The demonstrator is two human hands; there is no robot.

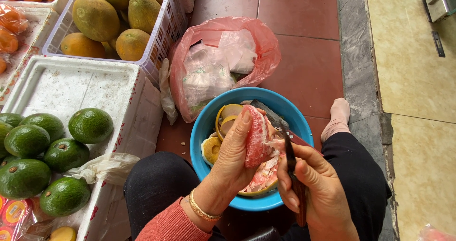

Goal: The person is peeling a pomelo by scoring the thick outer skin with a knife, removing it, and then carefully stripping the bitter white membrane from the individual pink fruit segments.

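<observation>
The person sits on the floor with a blue bowl (202, 127) resting between the knees. The left hand (232, 160) is over the middle of the bowl, its fingers curled and clamped round a pink pomelo segment (257, 139), thumb side up, with the segment standing upright against the palm. A gold bangle (202, 208) circles that wrist above a coral sleeve.

The right hand (316, 189) is at the bowl's right rim, fingers closed round the dark handle of a knife (285, 136). The blade runs up and away towards the far rim, and its flat lies just beside the segment; whether the edge touches the flesh I cannot tell.

Inside the bowl, under the hands, lie strips of yellow peel (223, 122) by the left wall and pale pink pith (266, 174) by the near rim.

Beyond the bowl's far rim a pink plastic bag (266, 46) sits open on the red tiles, stuffed with clear wrappers. To the left a white foam box (85, 84) carries green fruit (90, 125) along its near left side. Behind it, a white crate (164, 32) holds large yellow-green fruit (95, 17). The person's bare foot (337, 117) shows just past the bowl's right rim.
</observation>
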